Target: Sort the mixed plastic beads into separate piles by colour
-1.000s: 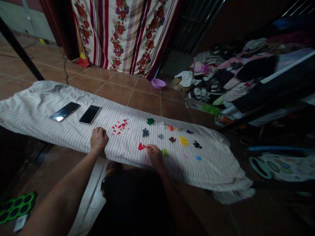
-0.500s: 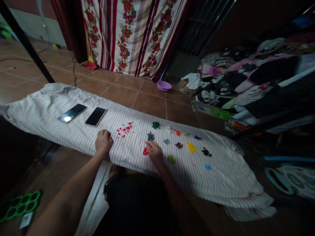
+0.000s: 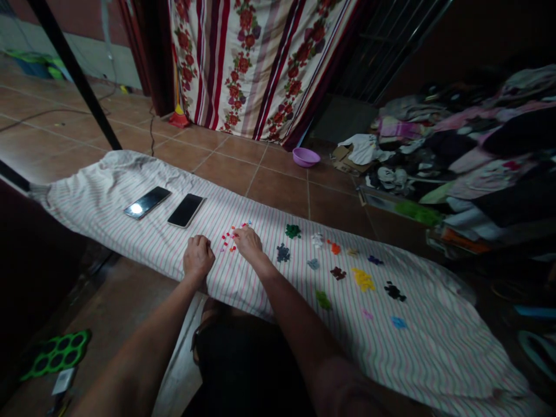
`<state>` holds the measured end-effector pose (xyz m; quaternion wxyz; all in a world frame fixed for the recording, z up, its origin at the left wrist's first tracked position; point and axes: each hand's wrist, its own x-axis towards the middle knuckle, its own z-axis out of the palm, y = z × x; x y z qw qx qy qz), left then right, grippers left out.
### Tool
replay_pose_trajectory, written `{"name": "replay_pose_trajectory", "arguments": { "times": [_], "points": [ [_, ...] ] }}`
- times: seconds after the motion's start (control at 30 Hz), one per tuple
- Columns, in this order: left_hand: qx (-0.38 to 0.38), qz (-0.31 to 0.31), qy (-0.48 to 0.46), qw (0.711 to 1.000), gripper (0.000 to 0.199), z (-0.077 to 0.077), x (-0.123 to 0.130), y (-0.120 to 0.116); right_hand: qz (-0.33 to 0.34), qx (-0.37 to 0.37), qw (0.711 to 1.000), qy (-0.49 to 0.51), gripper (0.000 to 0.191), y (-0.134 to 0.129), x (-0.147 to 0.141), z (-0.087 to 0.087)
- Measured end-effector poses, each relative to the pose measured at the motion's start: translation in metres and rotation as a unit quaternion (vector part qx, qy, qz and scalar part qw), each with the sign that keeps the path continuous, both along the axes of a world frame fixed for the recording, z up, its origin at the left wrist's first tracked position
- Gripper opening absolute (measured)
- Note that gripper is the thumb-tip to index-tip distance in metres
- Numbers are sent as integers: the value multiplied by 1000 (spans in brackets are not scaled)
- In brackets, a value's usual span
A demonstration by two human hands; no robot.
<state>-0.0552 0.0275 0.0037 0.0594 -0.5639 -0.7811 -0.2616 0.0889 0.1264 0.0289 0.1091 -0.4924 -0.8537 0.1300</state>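
Observation:
My left hand (image 3: 198,255) rests closed on the striped cloth (image 3: 165,252), its palm and anything in it hidden. Beside it, my right hand (image 3: 248,243) reaches over a mixed scatter of small red, pink and orange pieces (image 3: 226,238). The right fingertips are pressed together at the scatter's edge; any piece between them is too small to make out. To the right lie single-colour piles: dark green (image 3: 292,231), dark grey (image 3: 283,252), white (image 3: 317,240), orange (image 3: 334,247), brown (image 3: 337,273), yellow (image 3: 363,279), black (image 3: 395,291), lime green (image 3: 322,299) and blue (image 3: 398,322).
Two phones, one with a bright reflection (image 3: 147,202) and one dark (image 3: 186,210), lie left of the scatter. On the tiled floor beyond stands a purple basin (image 3: 306,157). Clothes (image 3: 460,133) are heaped at the right, and a floral curtain (image 3: 260,69) hangs behind.
My right hand has moved left from near the red pile to the mixed scatter, and its forearm now covers the red pile. My left hand stays closed on the cloth. The view has shifted left.

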Motion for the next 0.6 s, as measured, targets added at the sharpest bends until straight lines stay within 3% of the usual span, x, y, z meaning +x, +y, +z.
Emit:
{"name": "replay_pose_trajectory", "arguments": {
  "times": [0.2,0.37,0.47,0.6],
  "points": [
    [0,0,2,1000,11,1,0,0,25,18,999,-27,19,3,-4,-1],
    [-1,1,-4,1000,11,1,0,-1,-2,16,996,92,16,1,1,-1],
    [-5,1,-9,1000,10,1,0,-2,-52,-13,980,192,15,-7,23,0],
    [-6,-3,-10,1000,11,2,-1,-2,-103,-19,957,270,16,-32,81,-1]
  ]
}}
